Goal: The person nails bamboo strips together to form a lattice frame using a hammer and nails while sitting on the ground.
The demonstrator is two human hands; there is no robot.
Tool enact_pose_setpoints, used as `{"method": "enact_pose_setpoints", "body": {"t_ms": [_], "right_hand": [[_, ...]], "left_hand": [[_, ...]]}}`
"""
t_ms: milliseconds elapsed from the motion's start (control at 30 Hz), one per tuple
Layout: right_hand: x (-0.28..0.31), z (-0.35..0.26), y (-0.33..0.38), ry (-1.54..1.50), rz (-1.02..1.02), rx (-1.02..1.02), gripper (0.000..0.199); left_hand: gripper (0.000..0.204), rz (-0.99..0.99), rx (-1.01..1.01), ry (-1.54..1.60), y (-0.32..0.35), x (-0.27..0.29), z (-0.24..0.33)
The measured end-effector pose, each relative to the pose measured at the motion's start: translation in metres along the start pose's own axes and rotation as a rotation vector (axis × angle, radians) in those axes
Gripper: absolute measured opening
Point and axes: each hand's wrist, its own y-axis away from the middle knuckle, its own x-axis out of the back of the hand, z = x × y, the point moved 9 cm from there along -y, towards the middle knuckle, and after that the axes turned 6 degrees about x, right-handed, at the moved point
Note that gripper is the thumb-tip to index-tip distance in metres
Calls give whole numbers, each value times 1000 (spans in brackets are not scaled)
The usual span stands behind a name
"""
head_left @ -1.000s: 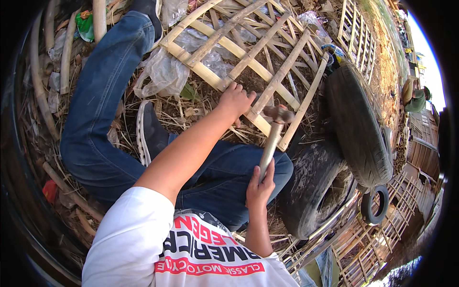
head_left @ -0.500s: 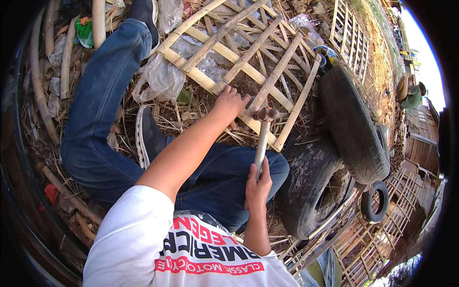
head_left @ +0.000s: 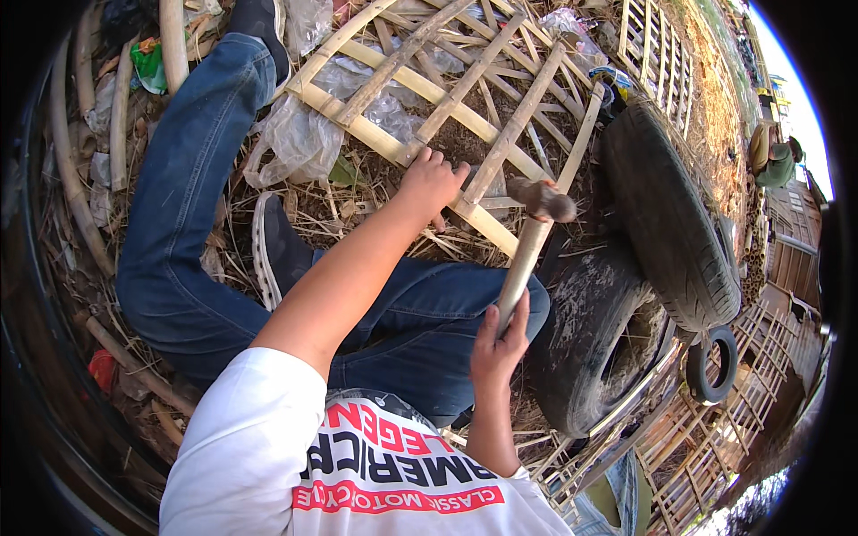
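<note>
My right hand (head_left: 497,344) grips the pale wooden handle of a hammer (head_left: 529,241). Its dark head is raised just above the near rail of a bamboo lattice frame (head_left: 465,98). My left hand (head_left: 431,181) rests on that rail, fingers curled over a joint where a cross slat meets it, a short way left of the hammer head. The frame lies flat on straw-covered ground ahead of me. My legs in blue jeans are folded beneath my arms, with a dark shoe (head_left: 275,246) showing by my left forearm.
Two worn tyres (head_left: 666,214) lie to the right, a smaller one (head_left: 715,364) beyond. Crumpled clear plastic (head_left: 299,134) sits under the frame's left end. Bamboo poles (head_left: 172,45) lie at the left. More lattice panels (head_left: 706,447) are stacked at lower right. A person (head_left: 774,159) crouches far right.
The hammer has stayed raised over the rail, its head shifting slightly. My left hand has kept its place on the frame. The view has tilted a little.
</note>
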Motion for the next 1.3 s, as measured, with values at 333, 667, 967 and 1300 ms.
{"method": "enact_pose_setpoints", "body": {"t_ms": [333, 667, 967, 1300], "right_hand": [[-21, 23, 0, 106, -175, -194, 45], [-4, 28, 5, -85, -93, -229, 44], [46, -27, -2, -232, 140, 62, 50], [-26, 2, 6, 253, -266, 25, 41]], "left_hand": [[118, -30, 6, -13, -1, -2, -2], [119, 15, -3, -57, -1, -1, 0], [117, 59, -8, -32, 1, -1, -5], [118, 11, 2, -27, 0, -3, -5]]}}
